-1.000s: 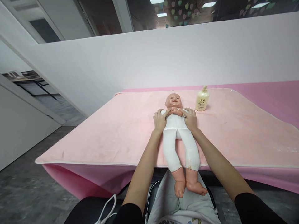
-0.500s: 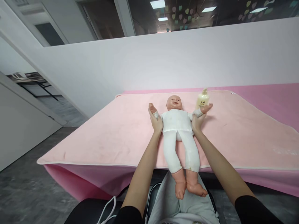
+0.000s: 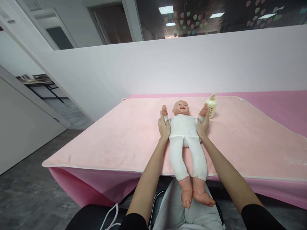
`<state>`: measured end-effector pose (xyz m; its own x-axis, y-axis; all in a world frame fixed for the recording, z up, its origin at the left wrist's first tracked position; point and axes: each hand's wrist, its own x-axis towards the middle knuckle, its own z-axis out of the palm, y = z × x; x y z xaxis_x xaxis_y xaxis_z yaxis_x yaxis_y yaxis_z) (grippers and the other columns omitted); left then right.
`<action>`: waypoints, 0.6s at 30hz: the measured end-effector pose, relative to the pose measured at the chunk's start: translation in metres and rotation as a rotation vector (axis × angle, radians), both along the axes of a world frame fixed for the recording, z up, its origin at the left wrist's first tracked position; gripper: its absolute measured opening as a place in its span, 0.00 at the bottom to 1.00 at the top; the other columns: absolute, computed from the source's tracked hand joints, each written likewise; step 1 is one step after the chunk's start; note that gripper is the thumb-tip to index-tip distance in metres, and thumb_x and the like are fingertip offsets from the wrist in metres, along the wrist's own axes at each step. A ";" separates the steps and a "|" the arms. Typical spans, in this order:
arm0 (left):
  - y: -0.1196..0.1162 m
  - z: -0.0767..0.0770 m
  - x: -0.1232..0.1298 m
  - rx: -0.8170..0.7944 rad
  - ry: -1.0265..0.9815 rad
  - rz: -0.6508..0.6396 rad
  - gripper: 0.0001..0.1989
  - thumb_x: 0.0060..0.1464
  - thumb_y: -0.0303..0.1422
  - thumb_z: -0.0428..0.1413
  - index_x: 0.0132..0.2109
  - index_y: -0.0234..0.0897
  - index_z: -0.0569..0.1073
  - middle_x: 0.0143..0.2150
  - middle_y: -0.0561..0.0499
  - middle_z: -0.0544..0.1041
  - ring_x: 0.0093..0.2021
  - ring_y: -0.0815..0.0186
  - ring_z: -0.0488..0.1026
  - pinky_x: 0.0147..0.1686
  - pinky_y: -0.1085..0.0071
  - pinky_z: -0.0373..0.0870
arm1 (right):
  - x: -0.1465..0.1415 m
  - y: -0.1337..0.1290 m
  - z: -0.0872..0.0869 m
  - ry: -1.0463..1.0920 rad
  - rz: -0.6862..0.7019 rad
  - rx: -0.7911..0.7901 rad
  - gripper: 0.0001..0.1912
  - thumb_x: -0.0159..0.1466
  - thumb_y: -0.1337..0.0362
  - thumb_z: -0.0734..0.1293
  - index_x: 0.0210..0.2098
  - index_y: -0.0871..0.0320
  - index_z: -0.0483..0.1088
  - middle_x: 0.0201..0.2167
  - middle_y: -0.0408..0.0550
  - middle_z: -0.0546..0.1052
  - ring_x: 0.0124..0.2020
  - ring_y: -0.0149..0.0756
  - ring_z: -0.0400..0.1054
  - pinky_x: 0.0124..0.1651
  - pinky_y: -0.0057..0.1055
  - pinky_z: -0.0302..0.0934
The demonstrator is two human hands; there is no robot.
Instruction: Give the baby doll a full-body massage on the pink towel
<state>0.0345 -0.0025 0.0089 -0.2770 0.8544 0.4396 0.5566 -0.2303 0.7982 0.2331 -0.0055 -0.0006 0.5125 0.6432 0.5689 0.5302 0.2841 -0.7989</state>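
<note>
A baby doll (image 3: 184, 126) with a white cloth body lies on its back on a pink blanket (image 3: 134, 134), its bare feet hanging past the front edge toward my lap. My left hand (image 3: 164, 127) is closed around the doll's arm on the left, near the wrist. Around the other arm, on the right, my right hand (image 3: 203, 126) is wrapped in the same way. Both doll hands point upward above my grip. Just behind my right hand stands a pale yellow pump bottle (image 3: 212, 105), partly covered by the doll's hand.
A white wall (image 3: 192, 64) with a window above it rises behind the table. Darker pink cloth (image 3: 283, 108) shows beyond the blanket on the right. A black chair (image 3: 92, 218) with a white cable (image 3: 112, 215) is at lower left.
Both my hands have brought the doll's arms inward and more upright, closer to its body. More of the bottle's right side and base shows. The view has shifted slightly.
</note>
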 end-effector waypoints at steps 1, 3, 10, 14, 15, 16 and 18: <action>-0.001 0.002 0.001 0.000 0.069 -0.031 0.32 0.54 0.29 0.45 0.65 0.41 0.47 0.51 0.42 0.65 0.51 0.58 0.65 0.50 0.61 0.64 | -0.001 -0.001 0.001 -0.091 0.031 -0.007 0.37 0.55 0.70 0.56 0.64 0.58 0.46 0.53 0.54 0.64 0.53 0.40 0.59 0.55 0.37 0.54; -0.003 0.004 0.003 0.003 0.184 -0.070 0.31 0.52 0.26 0.45 0.63 0.44 0.54 0.51 0.43 0.64 0.51 0.59 0.64 0.51 0.61 0.63 | -0.002 -0.002 0.001 -0.231 0.060 -0.037 0.36 0.53 0.73 0.54 0.62 0.56 0.53 0.43 0.52 0.68 0.46 0.39 0.60 0.51 0.37 0.56; -0.003 0.007 0.004 -0.027 0.433 -0.118 0.33 0.48 0.17 0.42 0.55 0.55 0.66 0.55 0.49 0.62 0.51 0.57 0.62 0.51 0.59 0.62 | -0.003 -0.004 0.003 -0.478 0.134 -0.112 0.34 0.51 0.80 0.53 0.51 0.49 0.70 0.41 0.50 0.67 0.40 0.39 0.54 0.48 0.37 0.56; -0.003 0.006 0.004 -0.051 0.432 -0.135 0.33 0.47 0.17 0.42 0.53 0.56 0.68 0.54 0.50 0.63 0.50 0.57 0.62 0.50 0.59 0.62 | -0.002 -0.004 0.004 -0.435 0.162 -0.146 0.32 0.51 0.80 0.53 0.48 0.51 0.72 0.40 0.50 0.69 0.40 0.40 0.54 0.49 0.38 0.55; -0.002 0.006 0.004 -0.052 0.422 -0.139 0.33 0.47 0.18 0.42 0.54 0.55 0.67 0.54 0.50 0.63 0.50 0.57 0.62 0.50 0.59 0.62 | -0.002 -0.004 0.003 -0.414 0.172 -0.152 0.32 0.51 0.80 0.53 0.48 0.52 0.71 0.40 0.50 0.69 0.41 0.40 0.55 0.49 0.38 0.55; -0.002 0.005 0.003 -0.052 0.401 -0.140 0.33 0.48 0.18 0.42 0.56 0.54 0.65 0.54 0.49 0.63 0.50 0.58 0.62 0.51 0.59 0.61 | -0.002 -0.004 0.003 -0.377 0.181 -0.149 0.32 0.51 0.79 0.53 0.49 0.53 0.70 0.41 0.49 0.70 0.42 0.39 0.56 0.51 0.39 0.55; 0.002 0.002 0.002 -0.045 0.342 -0.130 0.32 0.50 0.20 0.42 0.60 0.51 0.59 0.53 0.47 0.63 0.52 0.58 0.62 0.51 0.61 0.61 | -0.001 -0.002 0.001 -0.227 0.183 -0.116 0.31 0.51 0.78 0.55 0.53 0.56 0.66 0.45 0.49 0.70 0.45 0.39 0.58 0.53 0.38 0.55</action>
